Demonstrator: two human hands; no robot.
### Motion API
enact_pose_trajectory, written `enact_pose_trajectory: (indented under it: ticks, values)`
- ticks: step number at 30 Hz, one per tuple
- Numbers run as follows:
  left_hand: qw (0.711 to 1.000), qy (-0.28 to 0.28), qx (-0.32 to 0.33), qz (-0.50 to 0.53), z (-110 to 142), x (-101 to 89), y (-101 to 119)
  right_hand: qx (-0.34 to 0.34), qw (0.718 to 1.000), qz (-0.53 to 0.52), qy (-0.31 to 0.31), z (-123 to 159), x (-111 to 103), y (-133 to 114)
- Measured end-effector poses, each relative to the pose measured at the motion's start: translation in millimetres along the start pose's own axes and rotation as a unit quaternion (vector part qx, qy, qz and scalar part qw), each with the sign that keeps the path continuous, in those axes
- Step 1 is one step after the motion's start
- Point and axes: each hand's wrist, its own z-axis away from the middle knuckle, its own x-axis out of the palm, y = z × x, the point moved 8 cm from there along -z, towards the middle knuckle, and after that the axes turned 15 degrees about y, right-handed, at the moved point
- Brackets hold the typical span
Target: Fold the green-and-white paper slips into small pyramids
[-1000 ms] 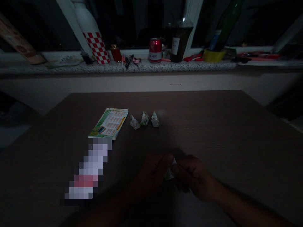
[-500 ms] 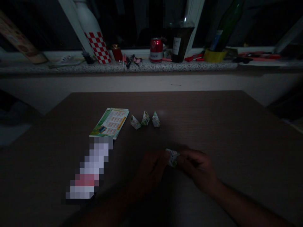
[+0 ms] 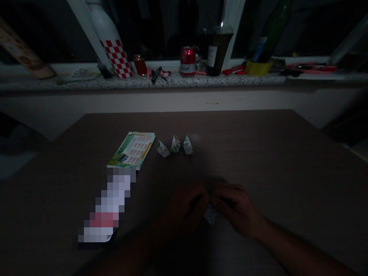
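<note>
Printed paper piece (image 3: 210, 215), tip toward the wearer, long axis near-lengthwise, pinched between both hands (image 3: 209, 200)

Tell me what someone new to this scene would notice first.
Probably the pixelated bright patch on the left of the dim table, just nearer than the printed cards. Next, perhaps, the bottle with red and white checks on the windowsill. Low in the middle, both hands pinch a small piece of paper.
</note>
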Motion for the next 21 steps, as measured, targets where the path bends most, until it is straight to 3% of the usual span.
enact_pose_trajectory:
  ticks: [4, 9, 15, 21]
  values:
    - [1.000, 0.006, -0.021, 0.020, 3, -1.2, -1, 0.028, 0.999, -0.033, 0.014, 0, -2, 3]
    - [0.994, 0.058, -0.072, 0.051, 0, -11.4, -8, 0.056, 0.994, -0.064, 0.065, -3, -10, 7]
    - [0.991, 0.119, -0.042, 0.045, -4, -19.6, -5, 0.027, 0.994, -0.037, 0.095, -4, -16, 0]
    - [0.984, 0.178, 0.008, -0.007, -4, -31.5, 3, 0.066, 0.981, -0.029, 0.178, -1, -27, 17]
